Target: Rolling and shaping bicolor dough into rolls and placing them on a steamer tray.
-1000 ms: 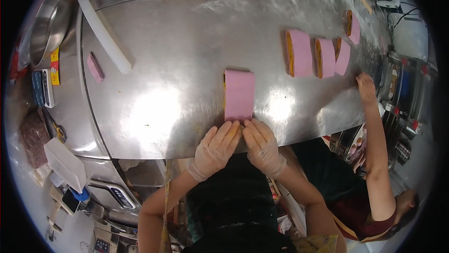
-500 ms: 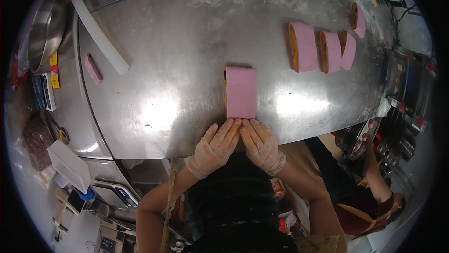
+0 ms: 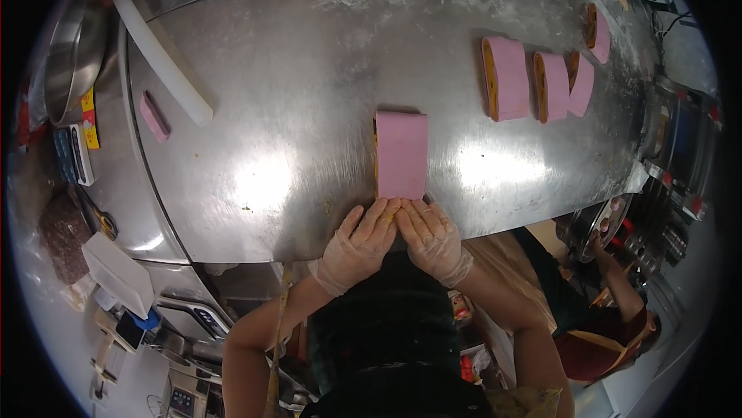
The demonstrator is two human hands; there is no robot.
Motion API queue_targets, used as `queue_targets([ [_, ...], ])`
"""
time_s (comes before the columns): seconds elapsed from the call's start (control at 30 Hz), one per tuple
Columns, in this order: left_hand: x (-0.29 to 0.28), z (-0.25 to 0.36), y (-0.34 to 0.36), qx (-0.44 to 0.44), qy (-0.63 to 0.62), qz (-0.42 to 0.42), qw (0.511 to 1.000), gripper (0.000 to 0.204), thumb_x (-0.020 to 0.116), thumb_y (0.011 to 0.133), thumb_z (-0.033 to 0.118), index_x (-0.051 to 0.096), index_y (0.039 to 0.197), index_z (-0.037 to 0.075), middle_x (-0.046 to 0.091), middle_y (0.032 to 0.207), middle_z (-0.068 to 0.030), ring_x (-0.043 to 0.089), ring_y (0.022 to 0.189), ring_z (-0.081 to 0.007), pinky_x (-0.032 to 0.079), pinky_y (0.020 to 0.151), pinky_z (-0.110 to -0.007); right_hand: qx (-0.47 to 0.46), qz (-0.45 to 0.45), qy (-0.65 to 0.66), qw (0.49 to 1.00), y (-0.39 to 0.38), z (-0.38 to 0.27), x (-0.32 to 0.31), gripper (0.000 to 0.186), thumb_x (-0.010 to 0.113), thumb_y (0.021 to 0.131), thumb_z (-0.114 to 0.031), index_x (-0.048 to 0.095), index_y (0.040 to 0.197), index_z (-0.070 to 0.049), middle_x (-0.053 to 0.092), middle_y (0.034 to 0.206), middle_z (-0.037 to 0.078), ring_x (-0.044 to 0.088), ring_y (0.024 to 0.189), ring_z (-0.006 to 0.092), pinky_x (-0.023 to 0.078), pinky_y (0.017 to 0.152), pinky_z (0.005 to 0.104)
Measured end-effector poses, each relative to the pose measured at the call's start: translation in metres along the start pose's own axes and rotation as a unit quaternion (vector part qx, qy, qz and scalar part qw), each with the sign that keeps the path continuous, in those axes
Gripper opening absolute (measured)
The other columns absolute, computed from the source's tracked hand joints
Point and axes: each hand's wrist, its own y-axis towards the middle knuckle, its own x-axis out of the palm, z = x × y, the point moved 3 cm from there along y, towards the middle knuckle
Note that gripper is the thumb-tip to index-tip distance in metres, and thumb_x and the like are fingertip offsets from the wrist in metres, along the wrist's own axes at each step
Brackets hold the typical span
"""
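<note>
Slab of pink rectangular dough (image 3: 402, 157): centre, near side of grey metal table (image 3: 263, 86). Left hand (image 3: 359, 243), right hand (image 3: 434, 240), clear-gloved: fingers bunched at its near end, grip unclear. Uneven pressing could skew it.

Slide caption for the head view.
Gloved left hand and right hand at the near end of a pink slab on a metal table

over here, the lone wide lens rides on the worker's head, looking down and forward from fairly near over the broad silver metal worktop (image 3: 255, 55); the pink flat rectangular slab (image 3: 402, 155) sits mid-view; bare forearms (image 3: 496, 304) enter from below
</note>
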Motion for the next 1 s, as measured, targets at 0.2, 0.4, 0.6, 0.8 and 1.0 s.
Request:
queue_targets([
  [0.2,-0.004,0.001,0.005,-0.017,-0.039,-0.009,0.999,0.038,0.047,0.094,0.021,0.064,0.125,0.008,0.056,0.142,-0.0086,0.045,0.137,-0.0225,0.031,0.114,-0.041,0.023,-0.041,0.008,0.999,0.005,-0.002,0.0,0.035,0.06,0.084,-0.011,0.063,0.118,0.0,0.065,0.124,0.015,0.062,0.117,0.027,0.047,0.102,0.0389],
  [0.4,-0.011,-0.007,0.008,-0.01,-0.097,-0.014,0.995,0.04,0.05,0.091,0.018,0.062,0.127,0.003,0.056,0.141,-0.0119,0.046,0.136,-0.0252,0.04,0.107,-0.039,0.031,-0.025,0.042,0.998,0.006,0.003,-0.002,0.036,0.059,0.082,-0.008,0.061,0.116,0.002,0.064,0.123,0.018,0.064,0.113,0.0295,0.049,0.099,0.0412],
  [0.6,-0.006,-0.003,0.009,0.009,-0.126,0.002,0.992,0.037,0.054,0.087,0.012,0.065,0.121,0.004,0.059,0.136,-0.0108,0.048,0.133,-0.0251,0.038,0.109,-0.042,0.033,-0.006,0.059,0.998,0.002,0.006,0.004,0.039,0.061,0.078,-0.002,0.059,0.117,0.004,0.065,0.121,0.02,0.065,0.111,0.0316,0.051,0.095,0.0443],
  [0.8,-0.021,-0.013,0.023,-0.008,-0.146,-0.007,0.989,0.038,0.054,0.09,0.011,0.062,0.125,0.001,0.055,0.139,-0.014,0.046,0.135,-0.0273,0.046,0.1,-0.038,0.021,0.022,0.1,0.995,0.021,0.011,-0.025,0.04,0.061,0.076,0.002,0.06,0.116,0.001,0.066,0.114,0.02,0.065,0.106,0.0335,0.052,0.093,0.0445],
  [1.0,-0.056,-0.098,0.082,-0.192,-0.268,0.188,0.925,0.06,0.083,0.068,0.013,0.063,0.125,0.008,0.058,0.122,-0.0117,0.057,0.104,-0.0324,0.051,0.089,-0.041,0.105,0.137,0.121,0.978,0.094,0.065,-0.061,0.047,0.075,0.076,-0.003,0.064,0.121,-0.005,0.062,0.117,0.012,0.057,0.104,0.0358,0.049,0.088,0.0439],
])
